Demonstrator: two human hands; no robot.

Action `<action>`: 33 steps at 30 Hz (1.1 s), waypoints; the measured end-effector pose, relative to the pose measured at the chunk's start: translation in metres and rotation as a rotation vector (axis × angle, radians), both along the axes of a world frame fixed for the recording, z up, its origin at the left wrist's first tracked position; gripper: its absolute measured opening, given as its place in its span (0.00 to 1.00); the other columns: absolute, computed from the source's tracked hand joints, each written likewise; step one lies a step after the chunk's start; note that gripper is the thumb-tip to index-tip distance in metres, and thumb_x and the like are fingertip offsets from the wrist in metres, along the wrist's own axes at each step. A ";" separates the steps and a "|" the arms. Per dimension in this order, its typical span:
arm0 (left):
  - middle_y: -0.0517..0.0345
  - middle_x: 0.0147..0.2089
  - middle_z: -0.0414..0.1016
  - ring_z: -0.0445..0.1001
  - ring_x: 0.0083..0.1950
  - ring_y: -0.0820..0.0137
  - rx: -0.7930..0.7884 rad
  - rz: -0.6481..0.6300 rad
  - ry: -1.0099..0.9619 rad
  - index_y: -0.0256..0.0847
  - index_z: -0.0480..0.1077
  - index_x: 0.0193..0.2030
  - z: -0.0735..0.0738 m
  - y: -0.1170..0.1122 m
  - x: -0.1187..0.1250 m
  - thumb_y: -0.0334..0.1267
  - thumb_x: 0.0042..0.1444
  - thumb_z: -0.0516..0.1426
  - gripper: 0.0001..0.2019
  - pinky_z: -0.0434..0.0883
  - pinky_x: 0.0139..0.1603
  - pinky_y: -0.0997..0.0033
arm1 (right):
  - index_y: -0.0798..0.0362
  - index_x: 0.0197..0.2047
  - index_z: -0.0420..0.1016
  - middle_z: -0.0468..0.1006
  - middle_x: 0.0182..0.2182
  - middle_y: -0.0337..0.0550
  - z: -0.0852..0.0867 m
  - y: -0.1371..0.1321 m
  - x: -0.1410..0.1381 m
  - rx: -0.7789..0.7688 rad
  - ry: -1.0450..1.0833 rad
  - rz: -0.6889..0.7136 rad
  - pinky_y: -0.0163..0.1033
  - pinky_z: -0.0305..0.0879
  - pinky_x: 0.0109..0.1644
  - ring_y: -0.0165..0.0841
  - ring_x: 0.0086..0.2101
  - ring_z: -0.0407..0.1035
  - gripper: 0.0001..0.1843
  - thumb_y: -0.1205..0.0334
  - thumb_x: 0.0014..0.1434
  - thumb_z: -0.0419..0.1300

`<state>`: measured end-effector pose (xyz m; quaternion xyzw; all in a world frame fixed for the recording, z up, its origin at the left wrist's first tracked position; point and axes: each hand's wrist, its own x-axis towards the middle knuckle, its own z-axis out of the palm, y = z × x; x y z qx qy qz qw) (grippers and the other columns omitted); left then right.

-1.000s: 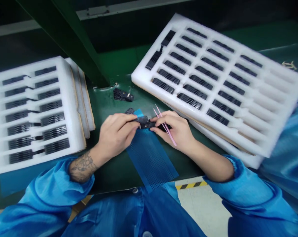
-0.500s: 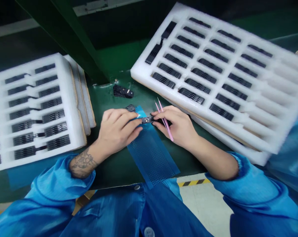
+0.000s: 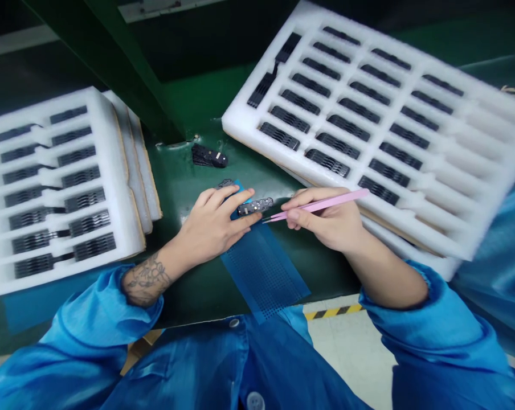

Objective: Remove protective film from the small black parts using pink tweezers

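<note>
My left hand (image 3: 215,223) is closed on a narrow black circuit board (image 3: 254,206) with small light components, pinched along its long edges. Pink tweezers (image 3: 326,204) are gripped in my right hand (image 3: 326,216), their tips pointing left, close by the board's lower edge. Whether the tips touch anything is too small to tell. Under my left hand lies a blue perforated sheet (image 3: 268,273), its far end partly covered by my fingers. Another dark part (image 3: 225,183) shows just beyond my left fingers.
A small pile of black boards (image 3: 209,156) lies on the green table (image 3: 193,299) ahead. Stacked white foam trays holding black parts stand on the left (image 3: 123,228) and right (image 3: 236,122). A green post (image 3: 129,68) rises behind the left stack.
My right hand has let go of the board and moved right. The tweezers have swung from upright across the fingers to nearly level, tips leftward. My left hand alone now holds the board.
</note>
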<state>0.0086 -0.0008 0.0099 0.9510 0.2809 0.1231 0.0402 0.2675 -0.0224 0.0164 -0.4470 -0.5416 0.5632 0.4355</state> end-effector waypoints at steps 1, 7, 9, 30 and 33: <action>0.49 0.67 0.69 0.66 0.67 0.49 -0.010 -0.012 0.002 0.51 0.76 0.57 0.000 0.000 0.001 0.47 0.66 0.59 0.15 0.67 0.58 0.47 | 0.51 0.37 0.84 0.80 0.23 0.40 0.002 0.000 0.001 -0.037 -0.012 0.012 0.35 0.70 0.23 0.30 0.21 0.73 0.13 0.52 0.53 0.74; 0.55 0.60 0.77 0.70 0.63 0.53 -0.057 0.032 -0.051 0.48 0.80 0.49 -0.003 0.001 0.009 0.49 0.65 0.60 0.13 0.65 0.56 0.49 | 0.50 0.37 0.85 0.85 0.33 0.44 0.008 0.003 0.008 -0.105 -0.127 0.157 0.41 0.79 0.38 0.36 0.33 0.80 0.14 0.53 0.49 0.76; 0.56 0.59 0.78 0.71 0.62 0.55 -0.048 0.045 -0.072 0.48 0.80 0.48 -0.004 0.000 0.011 0.47 0.65 0.61 0.11 0.65 0.55 0.50 | 0.51 0.36 0.85 0.86 0.36 0.45 0.004 0.004 0.006 -0.068 -0.157 0.149 0.42 0.79 0.41 0.38 0.36 0.80 0.13 0.53 0.49 0.76; 0.62 0.54 0.81 0.72 0.57 0.61 -0.067 0.100 -0.196 0.50 0.81 0.44 -0.012 -0.002 0.015 0.44 0.64 0.62 0.06 0.65 0.55 0.53 | 0.52 0.35 0.85 0.86 0.32 0.45 -0.016 -0.002 -0.004 0.040 -0.261 -0.026 0.38 0.76 0.34 0.36 0.31 0.79 0.12 0.53 0.53 0.74; 0.62 0.55 0.81 0.72 0.57 0.61 -0.068 0.101 -0.192 0.50 0.81 0.44 -0.012 -0.002 0.014 0.43 0.64 0.62 0.06 0.65 0.55 0.53 | 0.52 0.35 0.85 0.86 0.32 0.44 -0.015 -0.002 -0.005 0.052 -0.262 -0.028 0.39 0.76 0.35 0.36 0.31 0.79 0.11 0.54 0.53 0.74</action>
